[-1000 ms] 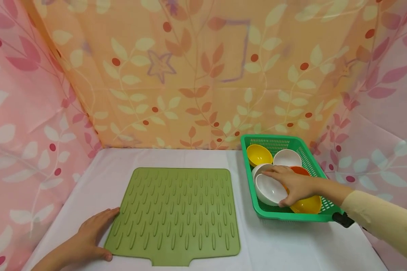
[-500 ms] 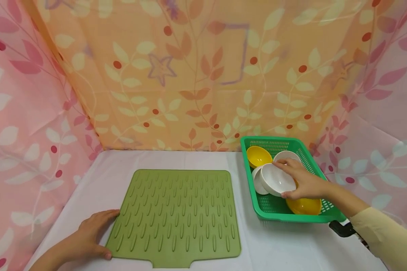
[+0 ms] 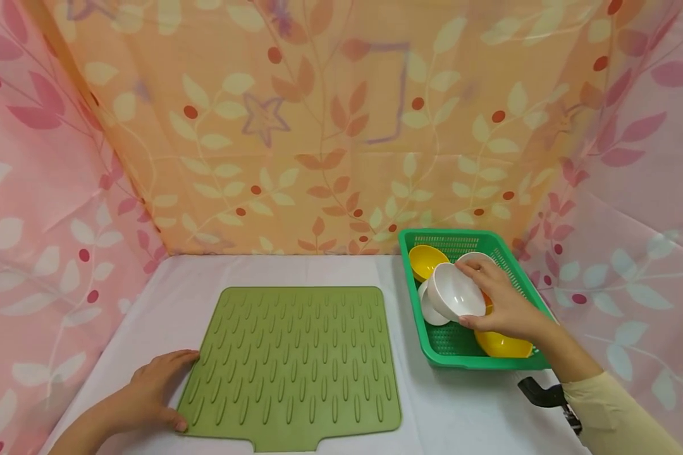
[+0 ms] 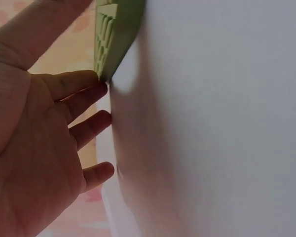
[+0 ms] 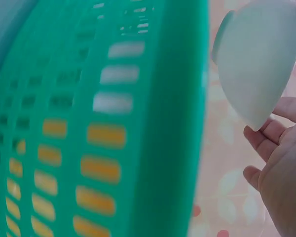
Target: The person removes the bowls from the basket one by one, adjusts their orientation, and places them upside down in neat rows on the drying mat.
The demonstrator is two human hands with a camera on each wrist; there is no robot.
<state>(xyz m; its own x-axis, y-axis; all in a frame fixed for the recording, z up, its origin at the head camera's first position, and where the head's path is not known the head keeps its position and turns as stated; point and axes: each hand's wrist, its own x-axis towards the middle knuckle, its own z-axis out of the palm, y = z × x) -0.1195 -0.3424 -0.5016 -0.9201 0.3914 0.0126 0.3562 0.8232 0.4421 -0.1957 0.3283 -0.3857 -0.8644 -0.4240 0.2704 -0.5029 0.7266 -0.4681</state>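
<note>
A white bowl (image 3: pixel 458 294) tilts above the green basket (image 3: pixel 461 361), and my right hand (image 3: pixel 503 303) pinches its rim between thumb and fingers. In the right wrist view the same bowl (image 5: pixel 259 54) shows its outer side and foot, with fingertips at its edge. Under it in the basket lies another white bowl (image 3: pixel 429 309), partly hidden. At the left edge of the green ridged mat (image 3: pixel 296 360) rests my left hand (image 3: pixel 148 395), fingers extended. The left wrist view shows these fingers (image 4: pixel 91 129) spread and fairly straight, by the mat's edge (image 4: pixel 111 44).
Inside the basket are also yellow bowls (image 3: pixel 425 260) (image 3: pixel 503 344), a white bowl at the back and a bit of orange behind my hand. A black strap-like piece (image 3: pixel 541 393) sticks out at my right wrist. Patterned cloth walls (image 3: pixel 319 126) enclose the white table (image 3: pixel 455 417).
My right hand has taken hold of the white bowl and lifted it from its place in the basket, up and slightly back. My left hand stays at the mat's edge.
</note>
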